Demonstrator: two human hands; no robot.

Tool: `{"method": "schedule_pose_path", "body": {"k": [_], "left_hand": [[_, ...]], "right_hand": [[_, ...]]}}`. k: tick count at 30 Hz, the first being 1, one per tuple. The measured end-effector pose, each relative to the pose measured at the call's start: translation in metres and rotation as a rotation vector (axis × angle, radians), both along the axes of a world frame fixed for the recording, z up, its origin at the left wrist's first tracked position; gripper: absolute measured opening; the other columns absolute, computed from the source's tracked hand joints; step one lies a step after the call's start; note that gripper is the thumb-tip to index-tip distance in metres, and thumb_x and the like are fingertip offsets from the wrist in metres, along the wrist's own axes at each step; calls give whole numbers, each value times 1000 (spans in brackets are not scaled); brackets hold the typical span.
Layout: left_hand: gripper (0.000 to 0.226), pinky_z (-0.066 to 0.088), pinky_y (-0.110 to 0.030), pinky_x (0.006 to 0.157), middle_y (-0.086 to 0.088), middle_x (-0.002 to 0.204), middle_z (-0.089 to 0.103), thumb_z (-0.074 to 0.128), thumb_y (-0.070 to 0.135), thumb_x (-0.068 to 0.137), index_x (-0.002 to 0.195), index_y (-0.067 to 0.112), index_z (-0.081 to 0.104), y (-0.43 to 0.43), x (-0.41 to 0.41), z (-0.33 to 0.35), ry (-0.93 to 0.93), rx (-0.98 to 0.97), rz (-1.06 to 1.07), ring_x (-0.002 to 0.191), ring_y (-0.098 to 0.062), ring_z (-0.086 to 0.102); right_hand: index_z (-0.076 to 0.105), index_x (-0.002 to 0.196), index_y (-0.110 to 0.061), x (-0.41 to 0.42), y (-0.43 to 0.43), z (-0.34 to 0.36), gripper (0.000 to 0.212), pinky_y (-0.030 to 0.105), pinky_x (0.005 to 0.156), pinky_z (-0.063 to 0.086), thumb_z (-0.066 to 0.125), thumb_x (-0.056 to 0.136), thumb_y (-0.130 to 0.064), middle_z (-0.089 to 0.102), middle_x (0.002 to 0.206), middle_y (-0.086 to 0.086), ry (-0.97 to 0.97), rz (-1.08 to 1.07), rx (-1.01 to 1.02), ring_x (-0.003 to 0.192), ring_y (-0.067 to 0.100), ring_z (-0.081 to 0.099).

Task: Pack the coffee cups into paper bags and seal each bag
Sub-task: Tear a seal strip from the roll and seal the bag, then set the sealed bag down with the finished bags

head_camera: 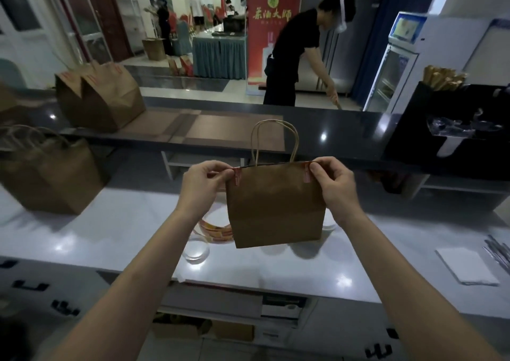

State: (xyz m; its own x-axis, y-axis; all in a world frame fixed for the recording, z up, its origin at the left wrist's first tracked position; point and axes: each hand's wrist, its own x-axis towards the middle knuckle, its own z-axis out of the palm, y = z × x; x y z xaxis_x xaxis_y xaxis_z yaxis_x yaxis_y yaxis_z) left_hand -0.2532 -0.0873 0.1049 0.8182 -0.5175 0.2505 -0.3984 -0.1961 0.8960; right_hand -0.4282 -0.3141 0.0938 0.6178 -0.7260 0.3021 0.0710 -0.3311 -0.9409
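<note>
Head — two hands [204,183] [331,182] on one bag [276,209]

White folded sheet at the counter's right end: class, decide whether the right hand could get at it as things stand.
Probably not at once: the right hand pinches a top corner of the paper bag. Nothing stands between it and the sheet, so letting go should free it.

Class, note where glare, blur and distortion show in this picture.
Head view: light spots glare on the glossy white counter and dark ledge; head view's edges bow and blur the left brown paper bag; the held brown paper bag is sharp.
</note>
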Motion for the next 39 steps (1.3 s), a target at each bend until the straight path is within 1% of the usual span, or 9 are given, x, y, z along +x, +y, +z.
{"method": "schedule_pose_path", "body": {"k": [2, 6, 10, 17, 24, 26, 32, 36, 39], "left_hand": [[11, 55, -14, 74, 8, 92, 76, 70, 21, 97, 103, 20, 79, 19, 13, 9, -24, -5, 18, 89, -5, 70], [8, 60, -29, 84, 8, 92, 77, 73, 25, 96, 100, 24, 80, 59, 48, 18, -33, 5, 68, 94, -11, 71], [11, 62, -33, 87, 7, 94, 76, 72, 26, 97, 105, 22, 79, 95, 70, 29, -48, -16, 112, 95, -12, 71], [26, 58, -39, 96, 1, 107, 77, 50, 25, 109, 116, 16, 74, 143, 108, 40, -5, -146, 132, 106, -16, 70], [25, 57, -44, 102, 10, 109, 77, 59, 13, 105, 119, 26, 75, 161, 169, 23, 6, 74, 109, 109, -10, 70], [27, 57, -47, 101, 11, 107, 78, 57, 11, 105, 116, 28, 76, 162, 190, 19, 8, 109, 108, 108, -11, 72], [26, 62, -41, 93, 6, 100, 80, 56, 11, 106, 109, 24, 78, 149, 246, 19, 49, 62, 171, 99, -14, 75], [23, 62, -25, 86, 12, 98, 77, 57, 13, 106, 114, 21, 77, 137, 277, 25, -3, 77, 257, 94, -1, 73], [25, 62, -37, 93, 9, 106, 77, 59, 16, 105, 122, 21, 76, 134, 301, 22, -25, 125, 302, 103, -10, 72]], "right_hand": [[73, 96, -25, 21, 16, 8, 9, 27, 78, 53, 67, 102, -24, 72, 90, -7, -22, 17, 9, 87, 7, 65], [73, 98, -26, 62, 50, 24, 9, 24, 77, 52, 66, 103, -27, 71, 91, -8, -42, 70, -5, 87, 6, 63], [73, 101, -25, 103, 78, 38, 11, 33, 81, 56, 64, 104, -30, 71, 101, 3, -31, 151, 25, 95, 20, 65], [72, 103, -16, 168, 95, 58, 14, 32, 74, 56, 63, 105, -27, 70, 93, 3, -20, 274, 122, 83, 17, 65], [72, 96, -20, 251, 95, 69, 10, 32, 72, 54, 65, 103, -21, 69, 87, 5, -26, 475, 252, 79, 17, 63], [71, 97, -17, 278, 94, 72, 9, 24, 68, 54, 64, 103, -17, 70, 83, 0, -18, 501, 227, 75, 11, 63], [72, 104, -13, 354, 79, 76, 11, 18, 65, 53, 64, 104, -20, 72, 86, -1, 23, 549, 200, 77, 8, 65], [74, 114, -23, 405, 68, 72, 15, 23, 81, 52, 66, 103, -30, 75, 104, -6, 47, 499, 39, 99, 11, 67], [64, 132, -31, 439, 61, 71, 40, 27, 92, 50, 75, 95, -40, 67, 122, -11, 67, 456, -119, 114, 8, 60]]}}
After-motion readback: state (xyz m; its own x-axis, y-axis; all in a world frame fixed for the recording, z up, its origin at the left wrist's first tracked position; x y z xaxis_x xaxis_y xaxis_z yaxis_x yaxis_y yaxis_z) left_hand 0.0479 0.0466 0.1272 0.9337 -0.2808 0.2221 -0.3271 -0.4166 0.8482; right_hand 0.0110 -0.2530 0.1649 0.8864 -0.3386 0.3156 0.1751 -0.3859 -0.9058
